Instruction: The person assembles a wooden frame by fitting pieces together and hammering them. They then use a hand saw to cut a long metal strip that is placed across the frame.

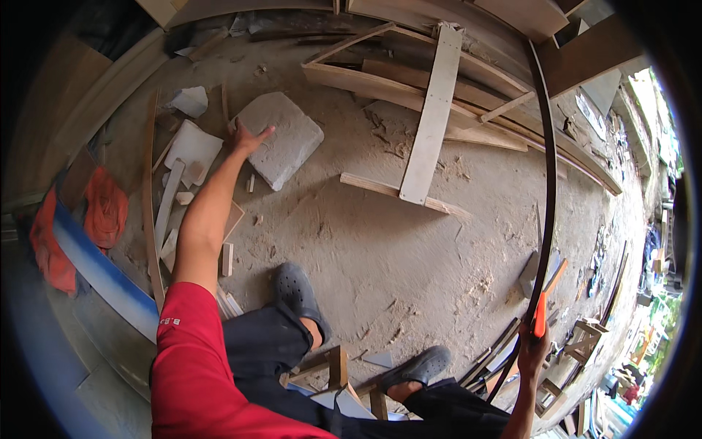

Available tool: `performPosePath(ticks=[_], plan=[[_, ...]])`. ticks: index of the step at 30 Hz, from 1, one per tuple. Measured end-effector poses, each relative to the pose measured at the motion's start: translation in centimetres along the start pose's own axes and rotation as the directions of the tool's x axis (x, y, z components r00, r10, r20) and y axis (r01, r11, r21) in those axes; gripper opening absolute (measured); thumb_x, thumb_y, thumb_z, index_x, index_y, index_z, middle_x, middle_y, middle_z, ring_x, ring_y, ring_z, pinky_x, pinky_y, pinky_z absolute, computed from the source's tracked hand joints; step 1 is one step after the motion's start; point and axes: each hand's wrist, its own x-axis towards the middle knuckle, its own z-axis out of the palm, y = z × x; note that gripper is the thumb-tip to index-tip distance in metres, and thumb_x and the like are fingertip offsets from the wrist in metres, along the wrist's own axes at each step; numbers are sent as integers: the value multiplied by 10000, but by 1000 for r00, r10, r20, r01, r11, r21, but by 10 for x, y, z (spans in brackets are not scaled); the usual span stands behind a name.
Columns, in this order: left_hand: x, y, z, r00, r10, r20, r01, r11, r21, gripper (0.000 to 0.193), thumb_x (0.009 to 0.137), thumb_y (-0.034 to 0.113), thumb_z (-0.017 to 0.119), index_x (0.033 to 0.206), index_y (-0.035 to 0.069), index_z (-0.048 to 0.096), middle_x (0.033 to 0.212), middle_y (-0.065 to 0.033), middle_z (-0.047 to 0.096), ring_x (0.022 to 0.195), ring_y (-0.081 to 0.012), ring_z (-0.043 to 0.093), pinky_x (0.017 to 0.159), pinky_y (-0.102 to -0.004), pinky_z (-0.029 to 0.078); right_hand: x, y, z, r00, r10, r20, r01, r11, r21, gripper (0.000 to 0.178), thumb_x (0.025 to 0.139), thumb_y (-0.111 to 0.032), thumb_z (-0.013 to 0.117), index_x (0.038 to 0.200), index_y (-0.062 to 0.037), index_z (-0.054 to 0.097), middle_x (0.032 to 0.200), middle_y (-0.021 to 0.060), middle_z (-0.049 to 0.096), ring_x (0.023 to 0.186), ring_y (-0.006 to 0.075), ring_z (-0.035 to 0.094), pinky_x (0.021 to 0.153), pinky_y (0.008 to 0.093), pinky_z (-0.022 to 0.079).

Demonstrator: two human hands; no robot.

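A thick, pale grey slab (289,139) with rough edges is at the upper left, over the dusty floor. My left hand (248,137) grips its left edge, thumb lying across the top face and fingers at the rim. Whether the slab is lifted or rests on the floor, I cannot tell. At the lower right my right hand (534,347) is closed around something with a bright orange handle (540,316); the kind of tool is not clear. A long dark strip (550,154) runs right beside this hand, curved in the picture.
A white board (433,110) lies across a wooden frame (380,84) at the back. Wood offcuts (167,208) and a white block (194,150) lie left of the slab. Orange cloth (106,208) hangs at far left. Wood pieces (504,351) are stacked near my right foot.
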Motion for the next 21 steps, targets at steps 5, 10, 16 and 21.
performPosePath(ticks=[5, 10, 16, 21], plan=[[63, -27, -20, 864, 454, 218, -417, 888, -194, 1223, 596, 629, 801, 1423, -58, 219, 1364, -245, 460, 1276, -318, 456, 1049, -388, 392, 1, 13, 32, 999, 30, 14, -29, 994, -101, 182, 819, -69, 662, 955, -15, 553, 735, 92, 563, 687, 188, 539, 644, 343, 449], [52, -46, 26, 979, 195, 60, -200, 975, 94, 1320, 546, 673, 801, 1448, -31, 144, 1449, -274, 317, 1355, -358, 321, 1101, -413, 314, -1, 20, 48, 996, -64, 67, 79, 964, -252, 224, 770, -62, 691, 912, -28, 522, 728, 133, 563, 668, 303, 557, 636, 399, 442], [-39, -97, 57, 999, 42, 22, -38, 988, -150, 1411, 508, 737, 769, 1440, -62, 73, 1466, -291, 250, 1372, -403, 245, 1132, -451, 234, 0, -23, 46, 970, -182, 161, 211, 958, -193, 248, 766, -76, 718, 916, -37, 525, 739, 156, 578, 694, 373, 571, 634, 426, 442], [-123, -102, 69, 997, 45, -58, -64, 922, -383, 1403, 525, 679, 806, 1436, -82, 58, 1458, -305, 237, 1363, -394, 267, 1118, -438, 270, -14, -40, 33, 943, -297, 149, 316, 939, -133, 300, 772, -109, 741, 1000, -33, 562, 806, 174, 627, 761, 398, 609, 664, 428, 468]])
